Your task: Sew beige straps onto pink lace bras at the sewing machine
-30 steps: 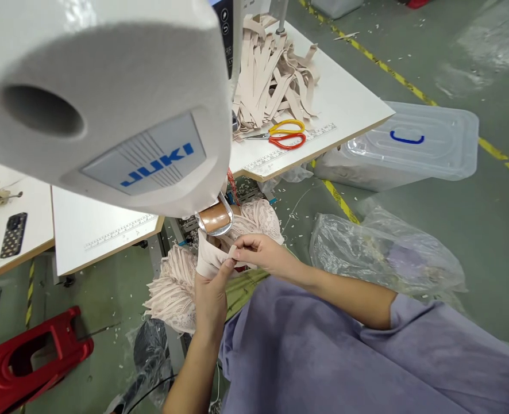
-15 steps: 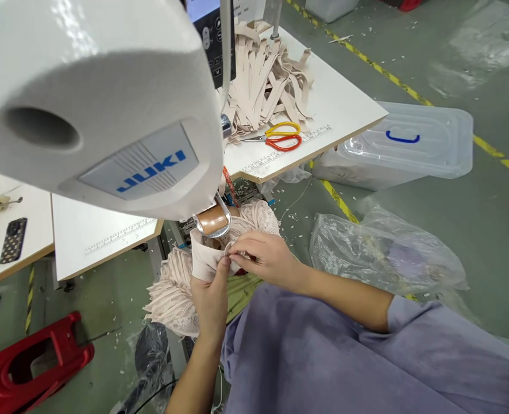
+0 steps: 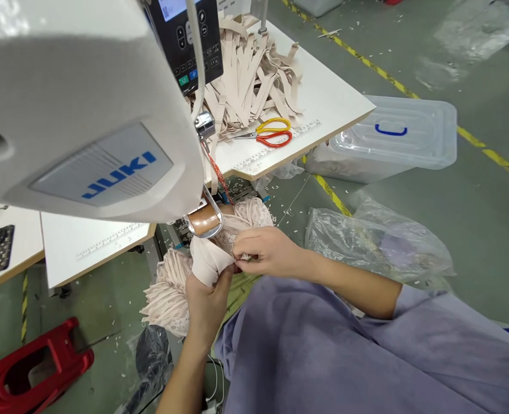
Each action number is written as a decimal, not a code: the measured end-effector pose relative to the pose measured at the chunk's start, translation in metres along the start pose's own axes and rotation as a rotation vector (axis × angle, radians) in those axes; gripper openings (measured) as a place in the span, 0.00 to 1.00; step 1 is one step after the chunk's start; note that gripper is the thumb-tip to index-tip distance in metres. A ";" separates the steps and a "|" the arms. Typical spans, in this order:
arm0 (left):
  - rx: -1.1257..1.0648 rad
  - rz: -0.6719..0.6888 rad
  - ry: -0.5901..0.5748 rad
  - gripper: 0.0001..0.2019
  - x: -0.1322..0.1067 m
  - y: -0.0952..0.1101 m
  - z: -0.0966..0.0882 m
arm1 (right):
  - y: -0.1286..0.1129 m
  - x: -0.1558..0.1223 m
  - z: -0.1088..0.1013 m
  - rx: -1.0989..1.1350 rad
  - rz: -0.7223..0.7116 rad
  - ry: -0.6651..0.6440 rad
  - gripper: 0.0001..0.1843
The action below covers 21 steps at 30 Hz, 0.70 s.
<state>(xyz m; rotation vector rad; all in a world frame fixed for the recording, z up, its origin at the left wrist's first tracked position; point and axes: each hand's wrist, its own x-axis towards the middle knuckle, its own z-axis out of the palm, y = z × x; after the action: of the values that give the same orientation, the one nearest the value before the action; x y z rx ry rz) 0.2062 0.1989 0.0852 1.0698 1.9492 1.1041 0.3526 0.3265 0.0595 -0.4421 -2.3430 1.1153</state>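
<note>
we see the machine (image 3: 99, 98) cut off at left and top, its screen (image 3: 173, 8) cropped above and too small for us to read. the cloth (image 3: 209, 259) hides most fingers of the left hand (image 3: 208, 300) from us.

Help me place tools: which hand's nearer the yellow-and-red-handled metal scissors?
Right. In frame, the right hand is below the scissors; the left hand, farther below-left.
</note>
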 end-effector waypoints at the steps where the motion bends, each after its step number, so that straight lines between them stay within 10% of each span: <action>1: 0.012 0.027 -0.005 0.12 0.000 -0.001 -0.001 | -0.001 0.001 -0.004 0.020 0.004 -0.028 0.05; 14: -0.275 -0.226 -0.154 0.12 0.006 0.002 0.010 | 0.007 -0.002 -0.001 0.214 0.234 -0.128 0.04; 21: -0.007 -0.165 -0.022 0.15 0.009 -0.005 0.004 | 0.016 -0.002 -0.009 0.334 0.342 -0.209 0.11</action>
<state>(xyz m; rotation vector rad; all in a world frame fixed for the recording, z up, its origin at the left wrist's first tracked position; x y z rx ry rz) 0.2033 0.2065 0.0777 0.8955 1.9759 1.0048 0.3604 0.3412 0.0514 -0.6423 -2.2402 1.7553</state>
